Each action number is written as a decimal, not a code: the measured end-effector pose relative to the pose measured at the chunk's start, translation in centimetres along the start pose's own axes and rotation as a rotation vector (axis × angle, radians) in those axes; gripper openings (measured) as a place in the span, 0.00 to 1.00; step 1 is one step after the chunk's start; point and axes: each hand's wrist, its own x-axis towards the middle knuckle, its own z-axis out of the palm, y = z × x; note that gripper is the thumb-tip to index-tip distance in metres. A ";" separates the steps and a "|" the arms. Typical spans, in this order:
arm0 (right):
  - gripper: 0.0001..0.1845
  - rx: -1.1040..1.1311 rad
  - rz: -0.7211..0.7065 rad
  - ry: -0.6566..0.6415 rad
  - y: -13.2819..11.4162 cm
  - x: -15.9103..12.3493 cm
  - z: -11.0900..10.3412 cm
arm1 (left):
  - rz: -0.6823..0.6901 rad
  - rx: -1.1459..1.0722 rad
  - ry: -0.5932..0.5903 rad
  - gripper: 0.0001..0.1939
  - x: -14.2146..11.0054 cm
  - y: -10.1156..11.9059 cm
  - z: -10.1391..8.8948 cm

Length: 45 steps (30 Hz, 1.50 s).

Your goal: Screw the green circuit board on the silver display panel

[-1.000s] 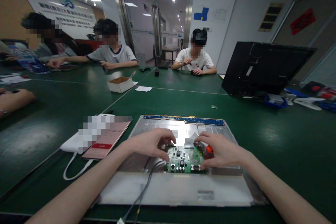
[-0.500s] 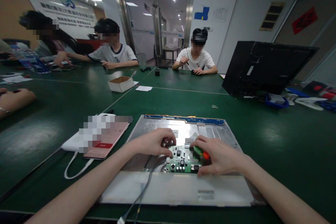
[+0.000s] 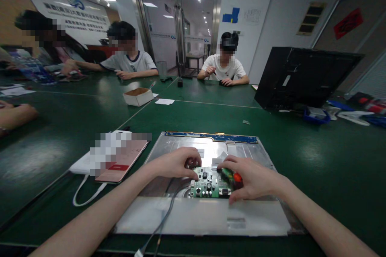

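Note:
A silver display panel [image 3: 208, 217] lies face down on the green table in front of me. A small green circuit board [image 3: 209, 186] sits on its middle. My left hand [image 3: 176, 164] rests curled at the board's upper left corner, fingertips pressed on it. My right hand [image 3: 251, 178] is closed round a small screwdriver with a green and orange handle [image 3: 232, 176], held over the board's right side. Grey cables [image 3: 164, 219] run from the board's left edge toward me.
A pink booklet and white cabled device [image 3: 117, 160] lie left of the panel. A black monitor shell [image 3: 301, 76] stands at the right. A small cardboard box [image 3: 138, 96] sits further back. Several people sit at the far and left sides of the table.
My right hand has shifted slightly left and closed more over the board, bringing the screwdriver down onto it. My left hand has barely moved.

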 end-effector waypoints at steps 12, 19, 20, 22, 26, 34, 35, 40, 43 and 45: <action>0.11 1.032 -0.203 0.757 0.9 -1.7 -2.3 | -0.070 0.055 0.320 0.12 0.4 -0.9 -0.7; 0.21 1.512 0.023 0.545 3.1 1.0 -0.4 | -0.047 0.180 0.385 0.11 0.8 -2.9 -0.4; 0.21 1.524 0.042 0.526 3.6 1.4 0.1 | -0.038 0.194 0.394 0.12 0.8 -3.2 -0.3; 0.20 1.537 0.058 0.533 4.4 2.0 0.9 | -0.014 0.235 0.414 0.14 1.0 -3.8 0.2; 0.20 1.544 0.052 0.570 5.4 2.4 1.6 | 0.008 0.310 0.391 0.16 1.5 -4.5 1.3; 0.20 1.553 0.064 0.588 6.1 1.7 1.6 | -0.011 0.473 0.305 0.19 2.6 -3.6 2.1; 0.20 1.552 0.068 0.594 6.3 1.4 1.5 | -0.011 0.480 0.298 0.19 2.8 -3.4 2.2; 0.19 1.550 0.099 0.612 6.9 0.7 0.6 | 0.001 0.492 0.304 0.19 3.8 -2.2 2.8; 0.19 1.554 0.120 0.581 6.9 1.3 0.0 | 0.013 0.492 0.307 0.18 4.1 -1.5 3.2; 0.20 1.555 0.133 0.541 6.5 2.1 -0.3 | 0.020 0.489 0.309 0.18 4.3 -1.3 3.4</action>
